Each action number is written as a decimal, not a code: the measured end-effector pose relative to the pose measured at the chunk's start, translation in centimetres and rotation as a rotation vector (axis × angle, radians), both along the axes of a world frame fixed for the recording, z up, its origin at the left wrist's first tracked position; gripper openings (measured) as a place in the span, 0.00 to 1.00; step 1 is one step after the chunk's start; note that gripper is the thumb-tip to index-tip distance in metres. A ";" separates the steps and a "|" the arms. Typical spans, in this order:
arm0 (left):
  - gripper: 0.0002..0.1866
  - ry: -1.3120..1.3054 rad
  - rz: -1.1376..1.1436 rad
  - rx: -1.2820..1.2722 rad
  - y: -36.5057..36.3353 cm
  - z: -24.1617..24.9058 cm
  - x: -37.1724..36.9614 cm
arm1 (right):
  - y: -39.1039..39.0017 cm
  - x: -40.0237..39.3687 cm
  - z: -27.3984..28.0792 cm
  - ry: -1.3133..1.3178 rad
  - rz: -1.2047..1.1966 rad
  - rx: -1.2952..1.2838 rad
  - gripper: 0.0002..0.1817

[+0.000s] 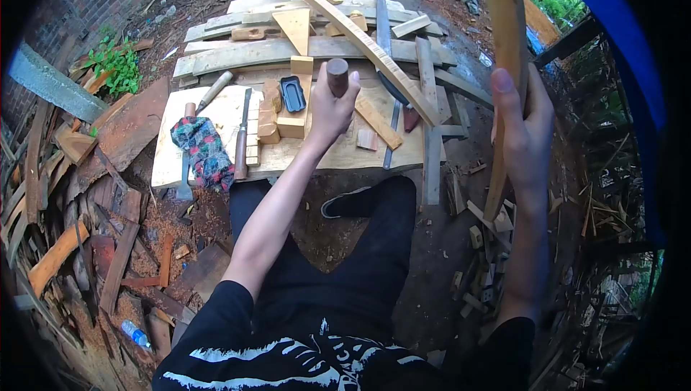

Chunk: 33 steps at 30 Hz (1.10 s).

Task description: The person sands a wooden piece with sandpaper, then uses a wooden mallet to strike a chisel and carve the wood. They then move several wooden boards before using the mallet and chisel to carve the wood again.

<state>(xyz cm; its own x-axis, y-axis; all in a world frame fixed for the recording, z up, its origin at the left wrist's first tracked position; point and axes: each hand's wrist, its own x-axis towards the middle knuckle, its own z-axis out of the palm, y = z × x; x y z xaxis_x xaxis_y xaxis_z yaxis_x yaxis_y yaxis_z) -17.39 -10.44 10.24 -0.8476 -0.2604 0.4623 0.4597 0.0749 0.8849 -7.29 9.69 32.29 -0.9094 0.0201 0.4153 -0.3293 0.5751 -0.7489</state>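
Observation:
My left hand (333, 111) is wrapped round a dark wooden handle (337, 78), whose round end points up over the bench. What the handle belongs to is hidden. Raised at the right, my right hand (524, 117) grips a long curved wooden piece (507, 24) that stands nearly upright, thumb on its near side. Just left of my left hand lies a black tray (292, 93) beside wood blocks (269, 110). A long pale strip (360, 39) slants across the boards behind my left hand.
On the workbench (171, 114) lie a chisel (242, 132), a plaid cloth (203, 150) and a wooden-handled tool (214, 88). Scrap wood (119, 265) is piled at the left, offcuts (476, 237) at the lower right. A bottle (135, 333) lies at the lower left.

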 end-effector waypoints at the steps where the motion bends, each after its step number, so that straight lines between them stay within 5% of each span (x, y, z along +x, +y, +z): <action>1: 0.13 -0.008 0.002 -0.003 -0.1 0.4 0.1 | -0.1 0.0 -0.2 0.004 0.003 -0.014 0.27; 14: 0.14 0.069 -0.060 -0.090 0.5 3.8 -0.3 | 0.8 0.2 -2.5 -0.085 -0.004 0.117 0.28; 21: 0.11 0.050 -0.060 0.007 -1.2 5.4 -0.2 | 0.4 0.3 -6.9 -0.195 0.046 -0.118 0.25; 24: 0.22 -0.413 -0.299 -0.869 -2.5 1.9 -3.0 | -0.2 0.3 -10.6 -0.251 0.045 -0.196 0.19; 25: 0.22 -0.414 -0.296 -0.870 -2.4 0.7 -3.1 | -0.6 0.4 -11.6 -0.251 0.049 -0.196 0.19; 27: 0.20 -0.340 -0.342 -1.287 -1.9 -2.0 -2.9 | -1.1 1.0 -13.5 -0.370 0.041 -0.329 0.18; 33: 0.14 -0.272 -0.355 -1.449 -0.9 -4.0 -3.0 | -2.2 2.4 -17.4 -0.493 0.001 -0.490 0.17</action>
<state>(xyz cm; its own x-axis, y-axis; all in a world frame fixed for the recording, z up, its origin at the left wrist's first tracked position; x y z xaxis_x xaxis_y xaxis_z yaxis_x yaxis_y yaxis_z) -20.43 -11.33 6.20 -0.8660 0.4982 -0.0442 0.4802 0.8529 0.2049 -4.92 7.54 14.88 -0.9898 0.0986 -0.1032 0.1159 0.1323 -0.9844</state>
